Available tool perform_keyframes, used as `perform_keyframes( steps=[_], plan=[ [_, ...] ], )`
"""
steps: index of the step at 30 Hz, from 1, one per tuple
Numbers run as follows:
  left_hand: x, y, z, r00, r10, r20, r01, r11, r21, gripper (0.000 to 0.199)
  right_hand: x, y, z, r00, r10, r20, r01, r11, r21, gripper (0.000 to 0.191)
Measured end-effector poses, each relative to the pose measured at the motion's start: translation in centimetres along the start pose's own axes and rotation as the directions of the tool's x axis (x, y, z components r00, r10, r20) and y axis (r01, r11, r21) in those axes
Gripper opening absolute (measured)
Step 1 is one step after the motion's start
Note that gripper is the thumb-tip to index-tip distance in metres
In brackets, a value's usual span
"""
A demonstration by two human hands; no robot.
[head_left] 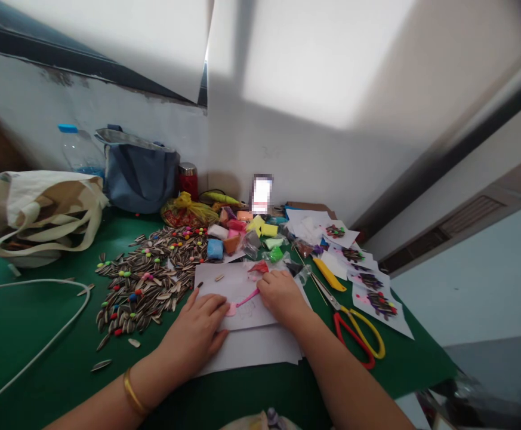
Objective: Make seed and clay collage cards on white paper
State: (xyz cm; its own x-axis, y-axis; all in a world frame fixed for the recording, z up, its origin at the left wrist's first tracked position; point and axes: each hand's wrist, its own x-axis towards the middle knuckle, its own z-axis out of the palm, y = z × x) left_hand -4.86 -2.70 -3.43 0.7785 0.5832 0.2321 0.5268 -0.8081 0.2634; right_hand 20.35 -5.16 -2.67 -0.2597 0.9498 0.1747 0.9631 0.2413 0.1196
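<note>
My right hand (281, 295) is closed around a thin pink clay modelling tool (247, 298), its tip slanting down to the left. That tip meets a small flat piece of pink clay (231, 310) on a white sheet of paper (242, 322). Flat on the sheet's left part rests my left hand (204, 322), fingers stretched out, the fingertips beside the pink clay. Faint drawn lines show on the paper between the hands. Two loose sunflower seeds (219, 278) lie on its upper part, and a scrap of red clay (259, 267) sits just beyond my right hand.
Left of the paper spreads a pile of sunflower seeds (153, 275) with coloured beads. Packets of coloured clay (231, 243) fill the back. Scissors (354, 328), a yellow cutter (329, 275) and decorated sheets (388, 316) lie right. A phone (261, 194) and bags (141, 173) stand along the wall.
</note>
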Motion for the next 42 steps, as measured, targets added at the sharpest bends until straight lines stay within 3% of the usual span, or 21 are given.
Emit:
perform_keyframes(
  steps=[8, 13, 16, 20, 24, 26, 28, 31, 37, 42],
  plan=[
    [0.0, 0.0, 0.0, 0.999, 0.019, -0.047, -0.019, 1.000, 0.003, 0.039, -0.3, 0.5, -1.2, 0.999, 0.007, -0.045, -0.005, 0.999, 0.041, 0.007],
    [0.0, 0.0, -0.1, 1.000, 0.015, -0.013, -0.015, 1.000, 0.001, 0.043, -0.8, 0.2, -2.1, 0.983, 0.149, -0.111, -0.106, 0.940, 0.323, 0.009],
    [0.0, -0.1, 0.0, 0.999, 0.025, -0.020, -0.025, 1.000, -0.003, 0.042, -1.1, -0.7, -2.2, 0.967, 0.252, -0.042, -0.184, 0.800, 0.571, 0.008],
    [0.0, -0.3, 0.3, 0.999, 0.033, -0.033, -0.033, 0.999, 0.002, 0.039, -1.1, -1.5, -1.5, 0.949, 0.312, 0.051, -0.217, 0.524, 0.824, 0.004],
    [0.1, -0.4, 0.3, 0.999, 0.042, -0.025, -0.042, 0.999, 0.022, 0.039, -0.7, -1.5, -0.2, 0.920, 0.343, 0.188, -0.262, 0.183, 0.948, 0.006],
    [0.2, -0.2, 0.1, 0.998, 0.052, -0.034, -0.051, 0.998, 0.027, 0.036, -0.5, -1.3, 0.4, 0.911, 0.342, 0.229, -0.271, 0.079, 0.960, 0.009],
    [0.3, 0.0, -0.3, 0.997, 0.060, -0.042, -0.059, 0.998, 0.011, 0.032, -0.5, -1.2, 0.7, 0.912, 0.353, 0.210, -0.252, 0.078, 0.965, 0.008],
    [0.3, 0.6, -0.7, 0.996, 0.091, -0.013, -0.092, 0.995, -0.029, 0.032, -0.6, -1.0, 1.1, 0.908, 0.385, 0.164, -0.238, 0.153, 0.959, 0.004],
    [-0.4, 1.3, -0.2, 0.991, 0.133, 0.019, -0.133, 0.991, -0.024, 0.033, -0.7, -0.7, 1.2, 0.888, 0.370, 0.274, -0.336, 0.115, 0.935, 0.016],
    [-0.4, 1.1, 0.2, 0.991, 0.122, 0.048, -0.121, 0.992, -0.020, 0.031, -0.8, -0.8, 0.7, 0.909, 0.331, 0.254, -0.331, 0.199, 0.922, 0.013]
  ],
)
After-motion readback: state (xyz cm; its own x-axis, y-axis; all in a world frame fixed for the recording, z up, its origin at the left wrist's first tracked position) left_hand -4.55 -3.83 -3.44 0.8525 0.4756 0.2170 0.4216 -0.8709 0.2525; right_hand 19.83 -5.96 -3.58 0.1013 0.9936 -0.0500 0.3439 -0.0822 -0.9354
